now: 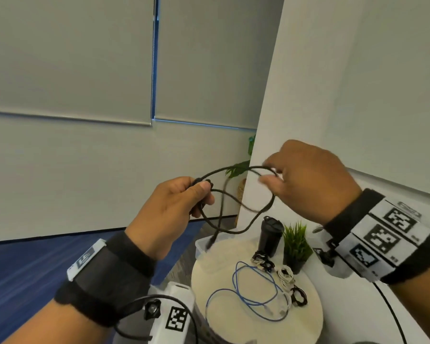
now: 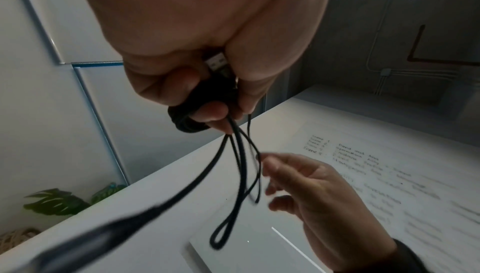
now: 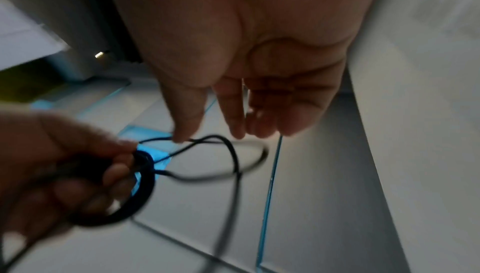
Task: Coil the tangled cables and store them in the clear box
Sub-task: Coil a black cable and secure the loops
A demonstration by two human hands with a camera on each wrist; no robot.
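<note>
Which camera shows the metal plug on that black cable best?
The left wrist view: the plug sits sharp inside the left hand. In the head view that hand hides it, and the right wrist view is too blurred to show it.

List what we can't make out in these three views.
- Right hand grip on the black cable: fingertips are motion-blurred in all three views, so pinch or touch is unclear.
- Clear box: head view only, mostly hidden behind the cable and the round table; contents unknown.
- Small bundles by the cup: too small to identify.
- Cable's free end: blurred in the left wrist view.
</note>
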